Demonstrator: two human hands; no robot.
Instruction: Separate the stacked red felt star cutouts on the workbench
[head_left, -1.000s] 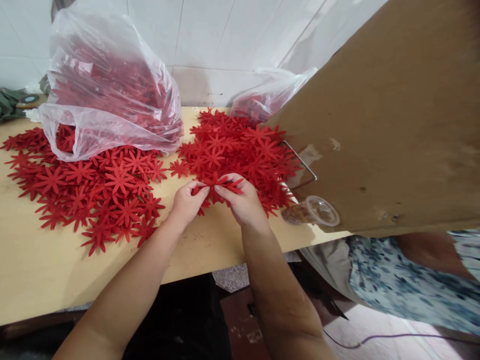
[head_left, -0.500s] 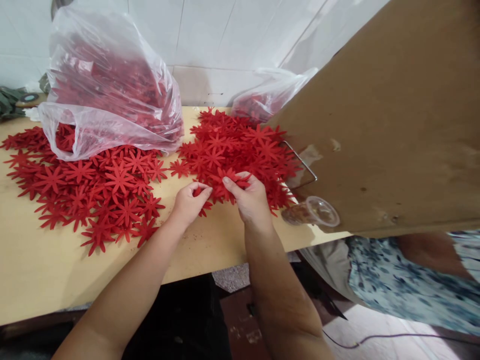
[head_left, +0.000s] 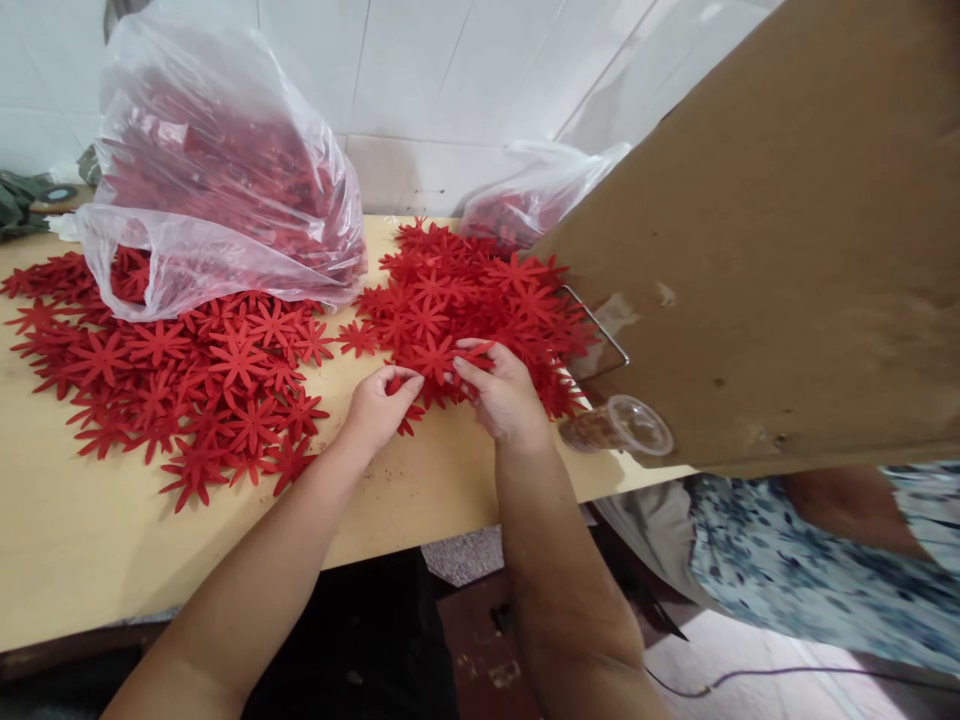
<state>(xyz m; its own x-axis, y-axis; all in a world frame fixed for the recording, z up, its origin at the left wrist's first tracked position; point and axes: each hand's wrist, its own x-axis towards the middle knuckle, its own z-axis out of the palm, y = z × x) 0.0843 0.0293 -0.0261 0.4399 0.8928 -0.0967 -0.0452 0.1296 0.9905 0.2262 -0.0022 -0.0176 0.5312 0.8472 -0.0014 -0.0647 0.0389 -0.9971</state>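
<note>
Over the near edge of the right-hand pile of red flower cut-outs (head_left: 450, 290), both my hands are at work. My left hand (head_left: 375, 405) is closed in a pinch, with red petals showing at its thumb and fingertips. Close beside it on the right, my right hand (head_left: 508, 395) grips a red flower cut-out (head_left: 480, 352) between thumb and fingers. One flat cut-out with several narrow petals (head_left: 433, 358) lies between the hands; whether either hand touches it I cannot tell. Fingers partly hide the held pieces.
A second pile of red flowers (head_left: 232, 390) spreads to the left, under a clear plastic bag (head_left: 225, 200) full of more. Another bag (head_left: 540, 190) stands behind. A large brown board (head_left: 787, 250), a tipped plastic cup (head_left: 641, 425) and a person's patterned clothing (head_left: 802, 570) are at right.
My right hand has shifted slightly right, its thumb and fingers drawing away from the flower between the hands. My left hand stays in nearly the same place.
</note>
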